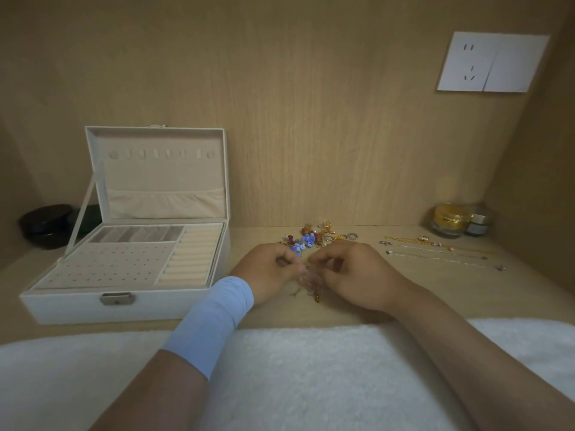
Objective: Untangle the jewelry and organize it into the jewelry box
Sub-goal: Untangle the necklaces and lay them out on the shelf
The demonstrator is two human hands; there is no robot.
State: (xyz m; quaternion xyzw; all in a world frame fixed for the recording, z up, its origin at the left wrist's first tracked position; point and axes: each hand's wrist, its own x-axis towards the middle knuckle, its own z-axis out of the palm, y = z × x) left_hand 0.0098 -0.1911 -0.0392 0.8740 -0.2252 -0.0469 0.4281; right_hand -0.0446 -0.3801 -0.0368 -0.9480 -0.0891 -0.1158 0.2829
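Fingers: left hand point(267, 269), right hand point(351, 275) pinch your thin tangled chain point(311, 286).
Right of them: gold-silver necklaces point(435, 251), straightened.
Beyond: colourful trinket pile point(306, 239) unsorted; white jewelry box point(77, 306) looks unfilled.

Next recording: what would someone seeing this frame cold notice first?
At centre front, the left hand and right hand each hold a tangled chain in a pinching grip. The open white jewelry box stands to the left. A colourful heap of small pieces lies just behind the hands, and several straightened chains lie side by side to the right.
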